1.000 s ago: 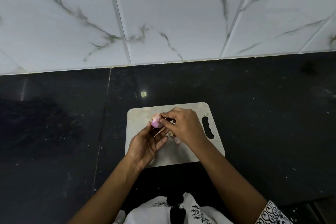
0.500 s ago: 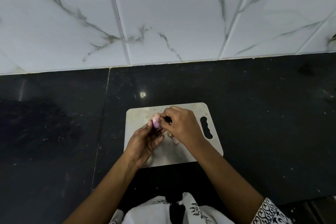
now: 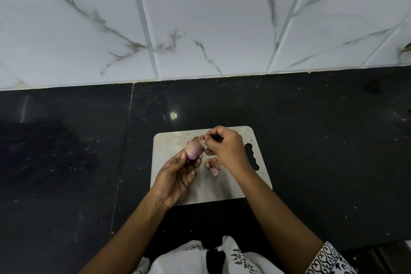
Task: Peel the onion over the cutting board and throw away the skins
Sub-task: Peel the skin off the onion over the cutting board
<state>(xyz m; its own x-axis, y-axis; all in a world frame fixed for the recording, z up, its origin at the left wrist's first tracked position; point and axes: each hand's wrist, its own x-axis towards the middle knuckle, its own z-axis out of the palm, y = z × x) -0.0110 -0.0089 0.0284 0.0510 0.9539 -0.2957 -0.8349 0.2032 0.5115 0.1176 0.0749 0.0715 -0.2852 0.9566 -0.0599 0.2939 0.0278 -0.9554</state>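
A small pink-purple onion (image 3: 194,150) is held over the pale cutting board (image 3: 169,147) by my left hand (image 3: 175,178), gripped from below with thumb and fingertips. My right hand (image 3: 226,149) is just right of the onion, its fingers pinched on a thin strip of skin (image 3: 198,138) that still hangs from the onion's top. A small heap of peeled skins (image 3: 213,165) lies on the board below my right hand.
The board lies on a black stone counter (image 3: 322,140) with a handle slot (image 3: 252,155) on its right side. A white marble-tiled wall (image 3: 200,29) rises behind. My white patterned clothing shows at the bottom edge.
My right hand has pulled up and to the right, drawing a strip of skin off the onion. More of the onion shows, and the loose skins on the board are uncovered.
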